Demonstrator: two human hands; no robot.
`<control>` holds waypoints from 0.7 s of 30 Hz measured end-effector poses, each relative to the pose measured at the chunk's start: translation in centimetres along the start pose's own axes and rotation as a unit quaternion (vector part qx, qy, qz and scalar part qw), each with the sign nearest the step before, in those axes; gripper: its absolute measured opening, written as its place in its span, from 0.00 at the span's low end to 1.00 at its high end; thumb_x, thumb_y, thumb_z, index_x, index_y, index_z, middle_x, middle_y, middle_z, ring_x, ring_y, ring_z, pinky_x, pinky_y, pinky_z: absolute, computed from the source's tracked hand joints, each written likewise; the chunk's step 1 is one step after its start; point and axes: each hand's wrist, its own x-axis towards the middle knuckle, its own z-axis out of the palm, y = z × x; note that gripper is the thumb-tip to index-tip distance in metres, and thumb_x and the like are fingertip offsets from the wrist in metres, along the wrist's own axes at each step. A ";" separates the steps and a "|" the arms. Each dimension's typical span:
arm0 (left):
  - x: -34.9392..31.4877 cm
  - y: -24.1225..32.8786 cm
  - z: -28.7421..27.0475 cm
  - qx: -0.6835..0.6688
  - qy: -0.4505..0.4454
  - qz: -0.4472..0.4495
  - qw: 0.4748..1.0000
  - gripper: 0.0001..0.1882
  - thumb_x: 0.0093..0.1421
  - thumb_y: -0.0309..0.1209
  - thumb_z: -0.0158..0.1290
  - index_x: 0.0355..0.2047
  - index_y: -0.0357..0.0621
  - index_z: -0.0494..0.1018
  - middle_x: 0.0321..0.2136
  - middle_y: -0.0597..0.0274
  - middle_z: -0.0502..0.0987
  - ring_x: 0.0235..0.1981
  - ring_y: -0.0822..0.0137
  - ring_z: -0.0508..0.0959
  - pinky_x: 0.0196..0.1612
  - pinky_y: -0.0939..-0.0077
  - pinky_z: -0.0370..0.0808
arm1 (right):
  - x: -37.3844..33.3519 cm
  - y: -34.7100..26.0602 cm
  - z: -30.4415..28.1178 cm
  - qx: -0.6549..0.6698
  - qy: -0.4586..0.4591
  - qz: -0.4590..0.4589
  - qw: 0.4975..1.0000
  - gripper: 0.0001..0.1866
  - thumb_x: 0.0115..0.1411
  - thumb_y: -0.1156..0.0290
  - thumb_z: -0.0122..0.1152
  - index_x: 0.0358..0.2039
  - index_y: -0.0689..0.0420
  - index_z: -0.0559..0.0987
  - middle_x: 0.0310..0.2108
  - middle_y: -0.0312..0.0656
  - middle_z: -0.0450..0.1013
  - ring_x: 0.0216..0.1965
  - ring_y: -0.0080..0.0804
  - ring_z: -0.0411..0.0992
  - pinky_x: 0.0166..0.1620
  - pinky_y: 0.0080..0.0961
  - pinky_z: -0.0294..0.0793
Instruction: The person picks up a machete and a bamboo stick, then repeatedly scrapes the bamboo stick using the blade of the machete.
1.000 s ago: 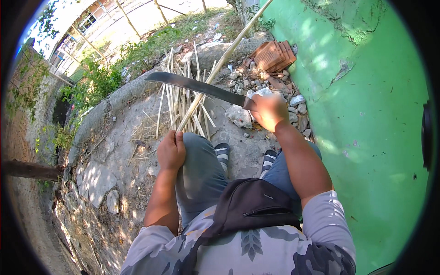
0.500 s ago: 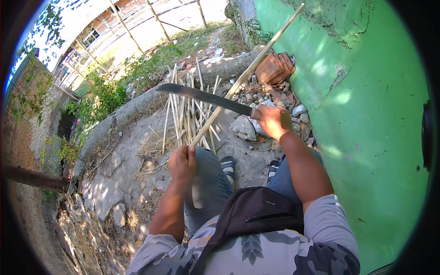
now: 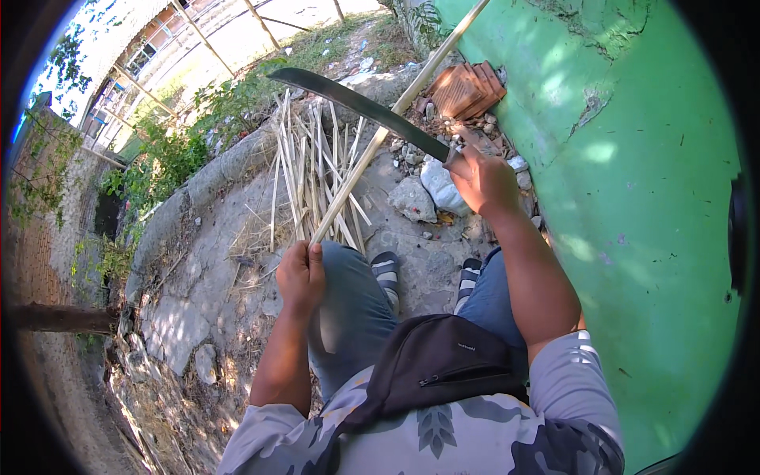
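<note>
My left hand [image 3: 302, 277] is closed round the near end of a long, pale split strip [image 3: 358, 176], which looks like bamboo, just above my left knee. The strip slants up and away to the right, toward the green wall. My right hand [image 3: 484, 184] grips the handle of a machete [image 3: 356, 100]. Its dark, curved blade points left and crosses the strip, seeming to rest on it or lie just above it. Beyond my left knee, a loose pile of similar strips [image 3: 305, 170] lies on the ground.
A green wall [image 3: 633, 237] rises close on my right. Stacked orange roof tiles [image 3: 463, 91], stones [image 3: 412, 199] and a whitish bag-like lump [image 3: 443, 188] lie beside it. A low, rounded concrete edge [image 3: 226, 178] curves behind the strips. A dark beam [image 3: 67, 317] juts in at left.
My right hand has moved slightly farther out and right with the machete, its blade now crossing the strip farther up. My left hand and the strip's near end have shifted a little left.
</note>
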 end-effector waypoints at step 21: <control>0.2 0.3 -0.5 0.018 -0.021 0.016 0.999 0.19 0.68 0.45 0.54 0.31 0.41 0.76 0.24 0.49 0.76 0.29 0.44 0.77 0.33 0.51 0.71 | -0.3 1.4 0.3 0.095 -0.055 0.017 0.994 0.25 0.65 0.47 0.61 0.46 0.57 0.75 0.34 0.51 0.80 0.38 0.57 0.79 0.40 0.50 0.76</control>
